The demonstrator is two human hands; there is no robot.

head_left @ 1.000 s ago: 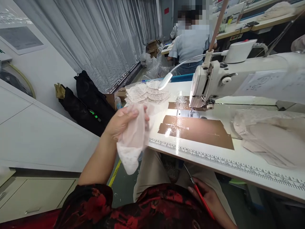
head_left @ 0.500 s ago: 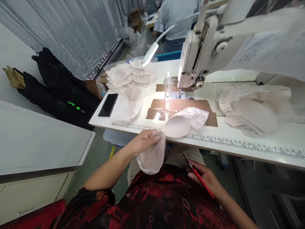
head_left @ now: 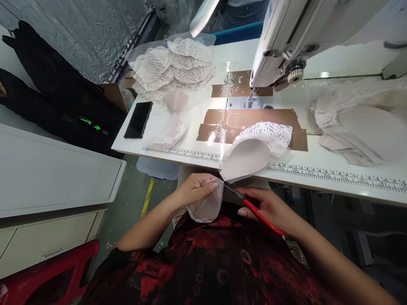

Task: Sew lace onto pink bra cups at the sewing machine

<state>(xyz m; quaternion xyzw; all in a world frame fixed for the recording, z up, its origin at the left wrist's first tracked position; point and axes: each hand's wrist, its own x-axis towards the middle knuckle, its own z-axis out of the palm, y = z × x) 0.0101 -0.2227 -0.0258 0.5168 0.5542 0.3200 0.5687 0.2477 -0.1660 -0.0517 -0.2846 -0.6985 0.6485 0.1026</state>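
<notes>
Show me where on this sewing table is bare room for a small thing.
Bare tabletop lies between the lace stack, machine head and rear brown strip; a narrower patch separates the front brown panel from the fabric pile. Crowded: the front edge, where left hand with sheer fabric, right hand with red tool and lace piece cluster.

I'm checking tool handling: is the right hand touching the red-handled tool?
Touching. The head view shows the right hand holding the red-handled tool, its handle lying against the hand without a gap.
</notes>
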